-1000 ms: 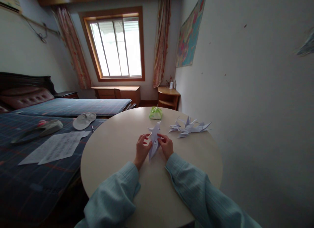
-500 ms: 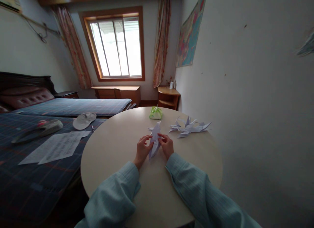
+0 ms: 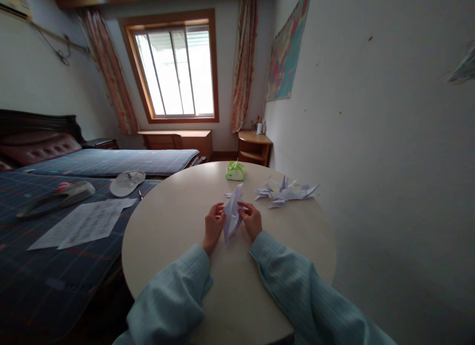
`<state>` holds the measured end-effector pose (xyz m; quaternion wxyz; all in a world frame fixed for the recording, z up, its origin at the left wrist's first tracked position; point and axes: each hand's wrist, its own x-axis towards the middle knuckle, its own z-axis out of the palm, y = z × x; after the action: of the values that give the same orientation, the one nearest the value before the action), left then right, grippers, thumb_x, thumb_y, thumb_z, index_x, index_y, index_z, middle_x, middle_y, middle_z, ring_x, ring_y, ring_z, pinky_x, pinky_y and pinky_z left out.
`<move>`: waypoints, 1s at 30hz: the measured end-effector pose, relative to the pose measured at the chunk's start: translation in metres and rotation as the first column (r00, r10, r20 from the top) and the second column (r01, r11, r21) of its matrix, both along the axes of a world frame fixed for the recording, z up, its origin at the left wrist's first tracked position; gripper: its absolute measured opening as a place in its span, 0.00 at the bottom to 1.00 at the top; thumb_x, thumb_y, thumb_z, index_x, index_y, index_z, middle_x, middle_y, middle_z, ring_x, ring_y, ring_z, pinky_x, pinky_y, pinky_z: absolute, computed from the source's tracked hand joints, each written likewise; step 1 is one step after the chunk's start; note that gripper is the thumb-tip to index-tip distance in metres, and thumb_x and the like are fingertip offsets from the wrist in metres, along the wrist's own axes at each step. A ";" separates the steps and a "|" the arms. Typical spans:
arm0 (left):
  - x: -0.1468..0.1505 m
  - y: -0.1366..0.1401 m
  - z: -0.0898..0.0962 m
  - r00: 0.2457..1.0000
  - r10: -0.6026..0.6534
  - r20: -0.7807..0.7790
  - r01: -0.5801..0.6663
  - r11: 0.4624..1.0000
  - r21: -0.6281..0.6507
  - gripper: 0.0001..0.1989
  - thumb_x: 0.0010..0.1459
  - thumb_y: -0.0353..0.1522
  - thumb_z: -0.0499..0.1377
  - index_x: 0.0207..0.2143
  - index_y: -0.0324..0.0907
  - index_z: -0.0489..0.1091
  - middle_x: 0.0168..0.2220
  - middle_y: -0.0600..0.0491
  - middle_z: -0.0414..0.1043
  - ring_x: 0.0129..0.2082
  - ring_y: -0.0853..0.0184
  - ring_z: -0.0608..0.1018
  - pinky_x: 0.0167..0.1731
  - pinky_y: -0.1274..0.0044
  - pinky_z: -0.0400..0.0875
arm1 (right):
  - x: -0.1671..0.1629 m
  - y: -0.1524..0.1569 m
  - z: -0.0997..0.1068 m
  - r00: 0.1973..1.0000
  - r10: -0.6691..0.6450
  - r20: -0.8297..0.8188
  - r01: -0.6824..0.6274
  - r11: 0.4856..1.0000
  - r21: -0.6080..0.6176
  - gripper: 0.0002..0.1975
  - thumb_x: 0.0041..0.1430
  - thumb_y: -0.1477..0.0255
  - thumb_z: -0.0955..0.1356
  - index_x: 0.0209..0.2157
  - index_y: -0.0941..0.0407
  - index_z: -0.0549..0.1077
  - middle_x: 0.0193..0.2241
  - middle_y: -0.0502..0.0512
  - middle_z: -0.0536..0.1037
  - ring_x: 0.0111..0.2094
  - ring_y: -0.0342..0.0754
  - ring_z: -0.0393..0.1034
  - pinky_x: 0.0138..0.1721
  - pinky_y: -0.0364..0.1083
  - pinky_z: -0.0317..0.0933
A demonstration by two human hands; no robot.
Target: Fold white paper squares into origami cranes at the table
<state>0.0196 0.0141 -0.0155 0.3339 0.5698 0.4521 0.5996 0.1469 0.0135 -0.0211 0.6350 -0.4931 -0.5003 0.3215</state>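
Paper (image 3: 232,219), folded and pointy, is just below center frame, left hand (image 3: 213,226) and right hand (image 3: 253,221) each pinching an edge, so I'd go light on the grip and line up the layers.

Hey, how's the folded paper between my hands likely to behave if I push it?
The folded paper is probably very light, as it looks like thin sheet. Its creased layers likely give it some stiffness along its length, but the narrow points at its ends would probably bend easily. With that flat, pointed shape, it seems more apt to slide than roll.
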 end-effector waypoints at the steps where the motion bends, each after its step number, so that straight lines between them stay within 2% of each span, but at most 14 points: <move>1: -0.001 0.001 -0.001 1.000 -0.002 0.017 0.002 1.000 -0.015 0.13 0.44 0.26 0.55 0.36 0.39 0.67 0.29 0.51 0.72 0.27 0.69 0.73 0.27 0.78 0.67 | 0.000 0.000 0.000 1.000 0.004 0.001 -0.004 1.000 0.000 0.13 0.43 0.72 0.64 0.35 0.56 0.72 0.35 0.53 0.73 0.28 0.43 0.68 0.32 0.44 0.64; 7: -0.002 0.003 -0.003 0.987 -0.072 0.143 0.088 0.990 -0.109 0.16 0.45 0.27 0.54 0.40 0.38 0.63 0.28 0.52 0.69 0.24 0.71 0.72 0.23 0.80 0.66 | 0.000 -0.001 0.002 1.000 0.017 0.011 -0.017 1.000 0.024 0.10 0.42 0.73 0.64 0.30 0.56 0.72 0.34 0.52 0.73 0.29 0.43 0.68 0.32 0.43 0.63; 11: -0.001 0.001 0.000 0.978 -0.109 0.177 0.123 0.990 -0.073 0.17 0.44 0.28 0.54 0.40 0.39 0.62 0.27 0.54 0.67 0.22 0.73 0.70 0.21 0.82 0.64 | 0.000 -0.002 0.004 0.999 0.037 0.008 -0.036 0.999 -0.017 0.09 0.43 0.70 0.65 0.30 0.56 0.73 0.32 0.52 0.74 0.30 0.45 0.68 0.32 0.44 0.63; 15: -0.001 0.000 0.001 0.975 -0.126 0.184 0.136 0.990 -0.042 0.15 0.43 0.28 0.54 0.38 0.39 0.64 0.27 0.55 0.67 0.21 0.74 0.69 0.21 0.82 0.64 | -0.004 -0.003 0.004 0.997 0.074 0.004 -0.074 0.997 -0.028 0.15 0.41 0.65 0.67 0.33 0.57 0.72 0.34 0.55 0.73 0.33 0.47 0.68 0.35 0.46 0.63; 19: -0.001 0.000 0.002 0.975 -0.125 0.184 0.133 0.991 -0.031 0.14 0.43 0.28 0.54 0.36 0.39 0.65 0.26 0.54 0.68 0.22 0.73 0.70 0.22 0.82 0.64 | -0.007 -0.003 0.000 0.993 0.114 -0.012 -0.114 0.993 -0.044 0.22 0.35 0.67 0.71 0.37 0.57 0.69 0.37 0.56 0.72 0.37 0.49 0.68 0.37 0.48 0.64; 22: -0.001 0.000 0.002 0.976 -0.120 0.183 0.127 0.991 -0.032 0.13 0.43 0.28 0.53 0.36 0.39 0.66 0.26 0.55 0.68 0.22 0.73 0.70 0.22 0.82 0.64 | -0.008 -0.002 -0.003 0.988 0.150 -0.020 -0.151 0.987 -0.050 0.24 0.34 0.69 0.71 0.38 0.56 0.68 0.37 0.55 0.72 0.38 0.49 0.67 0.38 0.48 0.64; 27: -0.001 -0.001 0.003 0.981 -0.100 0.165 0.105 0.994 -0.019 0.12 0.44 0.28 0.53 0.34 0.39 0.67 0.26 0.55 0.68 0.22 0.73 0.70 0.21 0.83 0.64 | -0.007 -0.002 -0.002 0.978 0.197 -0.074 -0.201 0.978 -0.050 0.21 0.37 0.71 0.69 0.38 0.55 0.67 0.34 0.53 0.73 0.35 0.47 0.68 0.36 0.47 0.64; 30: -0.001 -0.001 0.003 0.987 -0.071 0.147 0.074 0.997 -0.017 0.12 0.44 0.28 0.53 0.34 0.39 0.67 0.26 0.54 0.68 0.23 0.73 0.70 0.21 0.83 0.63 | -0.007 -0.003 0.000 0.980 0.175 -0.094 -0.180 0.983 -0.047 0.17 0.38 0.71 0.67 0.36 0.56 0.68 0.34 0.53 0.73 0.35 0.47 0.68 0.36 0.46 0.64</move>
<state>0.0188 0.0127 -0.0127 0.3942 0.5367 0.4122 0.6218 0.1399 0.0104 -0.0216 0.6118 -0.4489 -0.5041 0.4124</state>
